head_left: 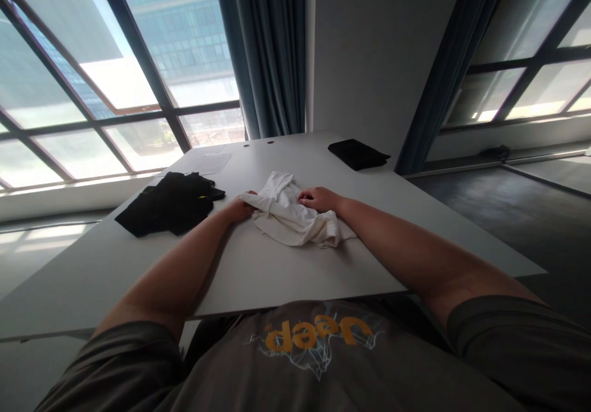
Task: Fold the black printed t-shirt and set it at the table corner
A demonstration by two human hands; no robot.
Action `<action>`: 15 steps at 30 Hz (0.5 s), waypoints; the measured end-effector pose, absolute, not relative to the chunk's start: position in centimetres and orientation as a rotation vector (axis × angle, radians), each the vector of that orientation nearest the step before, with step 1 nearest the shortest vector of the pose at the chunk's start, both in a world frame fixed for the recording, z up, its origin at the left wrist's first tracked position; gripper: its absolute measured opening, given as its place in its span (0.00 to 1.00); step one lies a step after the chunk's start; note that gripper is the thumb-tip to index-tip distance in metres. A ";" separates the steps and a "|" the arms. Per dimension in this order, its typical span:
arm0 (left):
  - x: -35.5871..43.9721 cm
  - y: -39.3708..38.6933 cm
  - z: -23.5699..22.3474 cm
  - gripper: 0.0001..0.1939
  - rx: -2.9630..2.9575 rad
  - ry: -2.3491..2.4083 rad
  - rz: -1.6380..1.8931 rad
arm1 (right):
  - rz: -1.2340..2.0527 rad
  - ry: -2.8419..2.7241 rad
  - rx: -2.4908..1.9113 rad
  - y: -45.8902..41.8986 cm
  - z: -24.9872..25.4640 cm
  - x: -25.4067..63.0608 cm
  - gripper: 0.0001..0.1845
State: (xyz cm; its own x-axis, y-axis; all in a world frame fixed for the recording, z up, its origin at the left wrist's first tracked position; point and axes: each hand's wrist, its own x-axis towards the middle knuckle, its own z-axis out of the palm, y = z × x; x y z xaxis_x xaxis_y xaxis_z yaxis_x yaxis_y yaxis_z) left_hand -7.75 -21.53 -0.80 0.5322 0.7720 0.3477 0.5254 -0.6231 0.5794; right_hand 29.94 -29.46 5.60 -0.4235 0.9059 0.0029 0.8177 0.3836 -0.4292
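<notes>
A crumpled white garment (289,206) lies on the table in front of me, with folds bunched toward its near right end. At its left edge my left hand (240,207) is closed on the fabric, and the cloth covers some of its fingertips. My right hand (322,199) rests at the garment's right side, fingers curled in and gripping the cloth. What kind of garment it is cannot be made out from the folds.
The white table (277,282) has its near edge against my body. Loose black clothing (168,206) lies in a heap to the left. A folded black cloth (359,154) sits at the far right. A clear flat sheet (215,163) lies at the back left.
</notes>
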 end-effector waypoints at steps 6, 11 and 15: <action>-7.9 -21.5 -0.9 0.14 2.362 1.060 0.834 | 0.539 -2.408 -1.520 -29.3 5.5 30.0 0.23; -7.9 -21.4 -1.1 0.14 2.378 1.067 0.824 | 0.540 -2.410 -1.537 -29.5 5.6 29.9 0.23; -7.8 -21.5 -0.9 0.13 2.404 1.061 0.824 | 0.543 -2.414 -1.527 -29.5 5.7 29.9 0.22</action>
